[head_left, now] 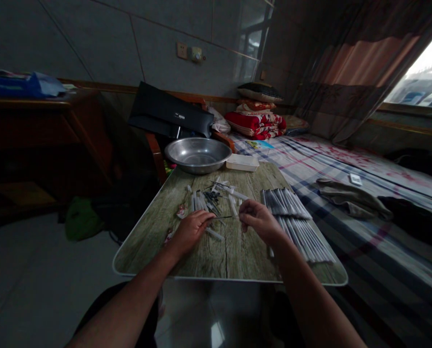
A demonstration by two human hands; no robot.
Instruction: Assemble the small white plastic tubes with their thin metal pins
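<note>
My left hand [196, 228] is closed in a pinch on a thin dark rod [223, 217], which points right toward my other hand. Close to the rod's tip, my right hand [256, 220] has its fingers pressed together; what they hold, if anything, is too small to make out. A whitish tube [236, 194] slants up to the knuckles of that hand, and I cannot tell whether it is gripped. Beyond both hands lies a loose heap of small black pieces [212, 197] and pale tubes [197, 200]. Dark-tipped white sticks [303, 239] lie in two rows beside my right hand.
A metal basin [198, 153] and a shallow white tray [242, 163] are at the far end of the wood-patterned table [146, 246]. A bed [295, 154] with checked bedding adjoins the right side. Behind the basin leans a black monitor-like panel [172, 113].
</note>
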